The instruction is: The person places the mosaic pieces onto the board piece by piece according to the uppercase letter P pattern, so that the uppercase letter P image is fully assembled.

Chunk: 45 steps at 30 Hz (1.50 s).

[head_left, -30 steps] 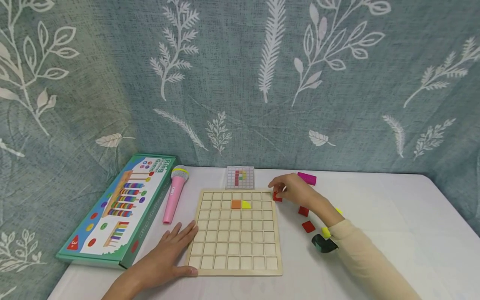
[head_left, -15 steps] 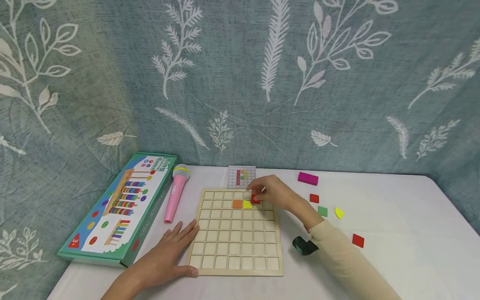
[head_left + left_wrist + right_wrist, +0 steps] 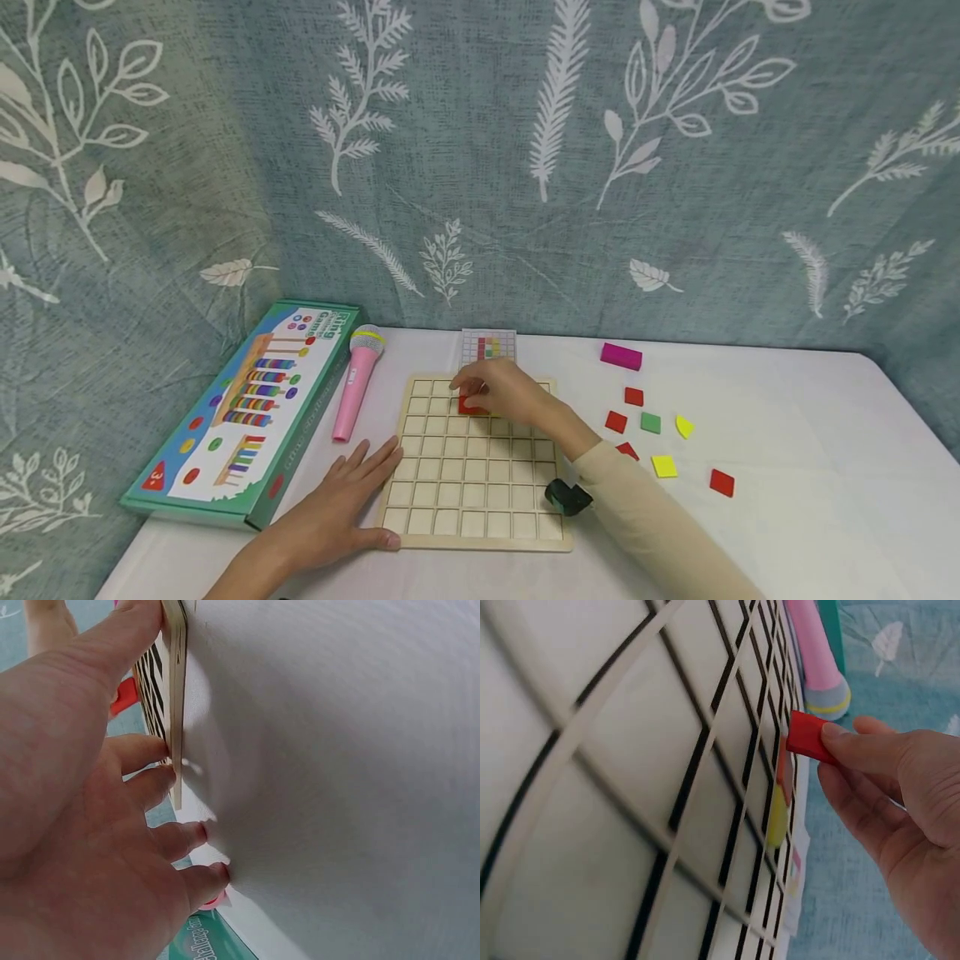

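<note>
My right hand point(image 3: 501, 390) pinches a red square tile point(image 3: 806, 733) between thumb and fingers, over the upper rows of the wooden grid board point(image 3: 480, 544). An orange tile point(image 3: 784, 772) and a yellow rounded tile point(image 3: 778, 817) sit in board cells just below the held piece in the right wrist view. In the head view the hand mostly covers them. Along the board's left edge rests my left hand point(image 3: 341, 504), fingers spread, thumb by the near corner. A printed pattern card point(image 3: 470, 337) lies behind the board, partly hidden by the right hand.
Right of the board lie loose tiles, among them a green square point(image 3: 651, 422), a yellow square point(image 3: 664, 466) and a red square point(image 3: 722, 482). A magenta block point(image 3: 621, 357) is farther back. At left are a pink microphone point(image 3: 356, 387) and a game box point(image 3: 273, 450).
My right hand has carried the red tile leftward from beside the board to over its upper rows, uncovering loose tiles at right. The left hand stays at the board's edge.
</note>
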Tool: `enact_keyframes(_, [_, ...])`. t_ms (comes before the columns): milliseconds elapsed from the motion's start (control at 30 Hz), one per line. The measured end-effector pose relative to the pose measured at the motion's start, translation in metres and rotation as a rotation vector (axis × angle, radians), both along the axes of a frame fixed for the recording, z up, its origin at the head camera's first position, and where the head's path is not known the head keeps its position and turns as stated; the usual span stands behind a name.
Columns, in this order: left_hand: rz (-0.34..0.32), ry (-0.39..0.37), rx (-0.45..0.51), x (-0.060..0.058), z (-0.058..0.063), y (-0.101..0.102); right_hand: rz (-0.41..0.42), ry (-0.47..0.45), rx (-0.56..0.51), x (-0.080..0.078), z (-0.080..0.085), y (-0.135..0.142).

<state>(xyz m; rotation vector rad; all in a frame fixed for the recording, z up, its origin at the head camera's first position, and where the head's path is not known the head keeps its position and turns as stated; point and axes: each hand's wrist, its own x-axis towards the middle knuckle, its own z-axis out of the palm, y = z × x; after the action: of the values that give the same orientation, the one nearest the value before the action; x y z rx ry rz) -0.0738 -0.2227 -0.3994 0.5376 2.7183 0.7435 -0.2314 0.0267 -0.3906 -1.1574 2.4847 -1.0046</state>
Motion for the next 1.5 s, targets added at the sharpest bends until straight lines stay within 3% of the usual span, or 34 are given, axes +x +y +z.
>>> enact_keyframes(467, [0.021,-0.034,0.009,0.0,0.0,0.001,-0.043,-0.027,0.028,0.0,-0.003,-0.019])
enact_keyframes(800, [0.013,-0.021,0.019,0.0,-0.001,-0.001,-0.035,0.02,0.093,-0.002,-0.007,-0.023])
enact_keyframes(1033, [0.013,-0.017,0.02,0.0,-0.002,-0.001,-0.049,-0.032,0.072,-0.002,-0.009,-0.022])
enact_keyframes(1267, [0.014,-0.031,0.021,0.0,-0.001,0.0,-0.075,-0.033,0.05,-0.001,0.003,-0.008])
enact_keyframes(1500, [-0.002,-0.01,0.017,0.0,0.0,-0.001,-0.057,0.021,0.034,-0.002,0.018,0.023])
